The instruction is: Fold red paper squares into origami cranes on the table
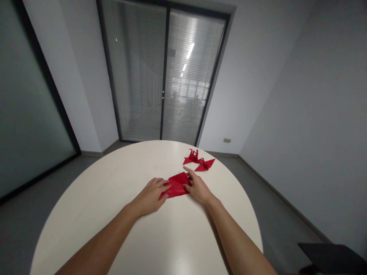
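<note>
A folded sheet of red paper (pixel 177 185) lies on the white round table between my two hands. My left hand (pixel 151 194) rests palm down at its left end, fingers stretched out over the paper. At the right end, my right hand (pixel 199 187) has its thumb on the paper and other fingers at the edge, gripping it, while the index finger points outward. Just beyond that hand are red origami cranes, one (pixel 192 156) farther back and another (pixel 205 165) with spread wings closer to me. The paper's underside is hidden.
The round white table (pixel 137 160) curves away in front of me. Behind it stands a glazed partition with blinds (pixel 143 95). A dark object (pixel 334 256), perhaps a chair, is at the lower right, beyond the table edge.
</note>
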{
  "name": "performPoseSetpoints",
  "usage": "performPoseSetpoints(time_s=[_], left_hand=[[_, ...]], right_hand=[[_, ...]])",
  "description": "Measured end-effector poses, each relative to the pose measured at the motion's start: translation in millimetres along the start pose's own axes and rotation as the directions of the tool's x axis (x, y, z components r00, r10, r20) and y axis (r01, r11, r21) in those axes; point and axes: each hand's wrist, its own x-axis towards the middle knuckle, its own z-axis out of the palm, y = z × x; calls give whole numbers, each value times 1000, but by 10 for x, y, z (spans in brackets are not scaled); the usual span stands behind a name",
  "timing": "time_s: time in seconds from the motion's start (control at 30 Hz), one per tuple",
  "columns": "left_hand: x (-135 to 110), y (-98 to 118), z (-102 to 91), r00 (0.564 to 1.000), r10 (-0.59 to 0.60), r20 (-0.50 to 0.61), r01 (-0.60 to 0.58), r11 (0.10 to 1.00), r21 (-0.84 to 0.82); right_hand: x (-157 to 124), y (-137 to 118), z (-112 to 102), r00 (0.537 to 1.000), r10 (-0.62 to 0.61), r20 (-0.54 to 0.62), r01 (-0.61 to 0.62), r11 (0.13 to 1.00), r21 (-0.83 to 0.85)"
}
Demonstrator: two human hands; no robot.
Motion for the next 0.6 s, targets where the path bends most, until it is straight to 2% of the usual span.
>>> performPoseSetpoints(time_s=[0.1, 0.33, 0.47, 0.6], left_hand=[[27, 5, -26, 999, -2, -33, 1, 1000, -18], [57, 51, -54, 999, -24, -37, 23, 1000, -14], [52, 79, -59, 999, -25, -36, 24, 1000, -12], [55, 97, -42, 998, -53, -43, 52, 998, -23]], right_hand=[[-3, -73, -17, 997, -49, 62, 51, 998, -23], [-25, -234, -45, 964, -195, 180, 219, 968, -125], [-43, -285, -45, 944, -224, 242, 267, 950, -163], [-48, -342, -46, 935, -243, 257, 294, 938, -181]])
